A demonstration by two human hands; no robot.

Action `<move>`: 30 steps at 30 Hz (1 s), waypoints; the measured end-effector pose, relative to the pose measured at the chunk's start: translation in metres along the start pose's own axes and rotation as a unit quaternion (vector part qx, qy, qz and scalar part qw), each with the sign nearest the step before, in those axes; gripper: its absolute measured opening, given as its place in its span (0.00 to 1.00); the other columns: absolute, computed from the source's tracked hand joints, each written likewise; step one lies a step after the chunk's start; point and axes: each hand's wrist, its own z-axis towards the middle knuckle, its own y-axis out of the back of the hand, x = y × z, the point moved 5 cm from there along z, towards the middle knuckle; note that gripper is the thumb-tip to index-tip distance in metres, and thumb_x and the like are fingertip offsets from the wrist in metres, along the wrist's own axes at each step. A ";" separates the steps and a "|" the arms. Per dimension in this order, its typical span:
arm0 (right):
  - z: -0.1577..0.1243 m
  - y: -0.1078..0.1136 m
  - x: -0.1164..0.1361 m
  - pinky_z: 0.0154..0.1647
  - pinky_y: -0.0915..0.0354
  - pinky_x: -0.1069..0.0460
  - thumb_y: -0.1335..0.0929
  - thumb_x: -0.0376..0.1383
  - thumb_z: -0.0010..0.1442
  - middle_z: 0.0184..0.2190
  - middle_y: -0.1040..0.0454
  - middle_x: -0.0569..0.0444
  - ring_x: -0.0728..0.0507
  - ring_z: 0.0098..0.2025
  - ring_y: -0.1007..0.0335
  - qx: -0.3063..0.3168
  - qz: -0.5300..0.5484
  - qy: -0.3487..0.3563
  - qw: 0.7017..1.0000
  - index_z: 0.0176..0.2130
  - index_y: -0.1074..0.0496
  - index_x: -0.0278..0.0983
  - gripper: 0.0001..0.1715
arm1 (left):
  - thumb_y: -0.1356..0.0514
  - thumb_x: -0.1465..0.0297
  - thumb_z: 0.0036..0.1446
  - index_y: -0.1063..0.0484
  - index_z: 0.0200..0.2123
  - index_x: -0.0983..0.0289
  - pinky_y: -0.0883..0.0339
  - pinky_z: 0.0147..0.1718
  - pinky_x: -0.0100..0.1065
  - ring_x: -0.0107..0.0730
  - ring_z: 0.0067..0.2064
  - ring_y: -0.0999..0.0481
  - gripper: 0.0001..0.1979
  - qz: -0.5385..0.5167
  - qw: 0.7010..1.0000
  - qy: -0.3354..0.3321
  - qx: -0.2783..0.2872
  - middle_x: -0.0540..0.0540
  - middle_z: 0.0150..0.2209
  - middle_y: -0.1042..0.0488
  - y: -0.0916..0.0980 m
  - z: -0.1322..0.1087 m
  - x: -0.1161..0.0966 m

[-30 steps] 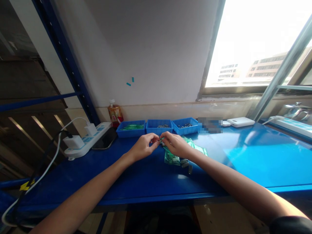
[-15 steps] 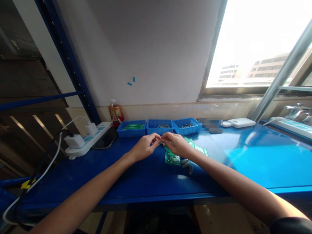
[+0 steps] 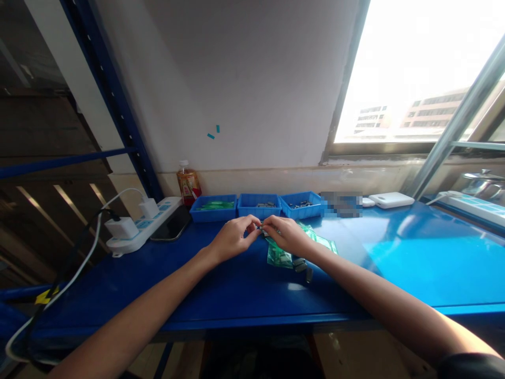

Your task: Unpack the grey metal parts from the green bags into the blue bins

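Note:
My left hand (image 3: 235,238) and my right hand (image 3: 284,233) meet fingertip to fingertip over the blue table (image 3: 221,295). Both are closed in a pinch around something small and pale, mostly hidden by the fingers, too small to name. Under and beside my right hand lie green plastic packets (image 3: 279,256). Several small grey metal pieces (image 3: 300,265) rest on the table just in front of the packets, below my right wrist.
Along the wall stand a blue bin (image 3: 213,215) of green packets and two blue bins (image 3: 259,211) of small metal parts. To the left are a drink bottle (image 3: 188,185), a phone (image 3: 170,223) and a power strip (image 3: 144,231). A white device (image 3: 392,200) lies right.
Hardly anything differs. Both hands stay together in the same pinch, with only slight finger movement; the whole view has shifted by a few pixels.

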 end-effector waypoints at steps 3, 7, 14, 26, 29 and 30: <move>-0.001 0.001 0.001 0.32 0.38 0.54 0.38 0.38 0.64 0.31 0.25 0.53 0.47 0.32 0.29 -0.005 0.005 -0.006 1.000 0.41 0.33 0.38 0.07 | 0.44 0.65 0.60 0.29 0.40 0.63 0.38 0.26 0.26 0.31 0.34 0.26 0.10 0.000 1.000 0.005 -0.005 0.53 0.32 0.25 0.001 0.000 0.001; -0.002 0.003 0.003 0.31 0.38 0.54 0.36 0.36 0.62 0.30 0.27 0.54 0.47 0.31 0.31 -0.006 0.011 0.002 1.000 0.45 0.35 0.38 0.10 | 0.45 0.63 0.61 0.28 0.39 0.64 0.40 0.24 0.25 0.29 0.31 0.26 0.11 -0.021 1.000 0.012 -0.011 0.52 0.30 0.24 0.002 0.001 0.002; -0.001 0.000 -0.001 0.33 0.38 0.54 0.37 0.33 0.62 0.34 0.26 0.52 0.47 0.34 0.30 -0.002 0.022 0.013 1.000 0.40 0.34 0.38 0.05 | 0.45 0.63 0.60 0.28 0.41 0.65 0.41 0.23 0.25 0.28 0.29 0.28 0.12 -0.024 1.000 0.012 0.002 0.52 0.29 0.25 -0.001 0.000 0.002; -0.004 -0.006 -0.003 0.30 0.38 0.55 0.36 0.33 0.61 0.28 0.26 0.54 0.48 0.29 0.31 -0.035 0.071 -0.021 0.997 0.37 0.33 0.38 0.03 | 0.45 0.65 0.60 0.30 0.41 0.64 0.41 0.23 0.25 0.29 0.30 0.27 0.10 -0.004 1.000 0.007 0.006 0.52 0.30 0.25 -0.004 -0.002 0.006; -0.005 -0.008 -0.003 0.30 0.38 0.55 0.36 0.34 0.61 0.28 0.26 0.55 0.48 0.29 0.31 -0.039 0.068 -0.027 0.997 0.37 0.33 0.38 0.03 | 0.45 0.65 0.59 0.30 0.40 0.64 0.41 0.24 0.25 0.29 0.30 0.27 0.10 0.004 1.000 0.007 0.011 0.52 0.31 0.24 -0.005 -0.002 0.008; -0.005 -0.008 -0.003 0.30 0.38 0.55 0.36 0.34 0.61 0.28 0.26 0.55 0.48 0.29 0.30 -0.039 0.067 -0.028 0.997 0.37 0.33 0.38 0.03 | 0.44 0.66 0.59 0.30 0.40 0.64 0.41 0.24 0.25 0.29 0.31 0.27 0.10 0.006 1.000 0.008 0.011 0.52 0.31 0.24 -0.005 -0.003 0.008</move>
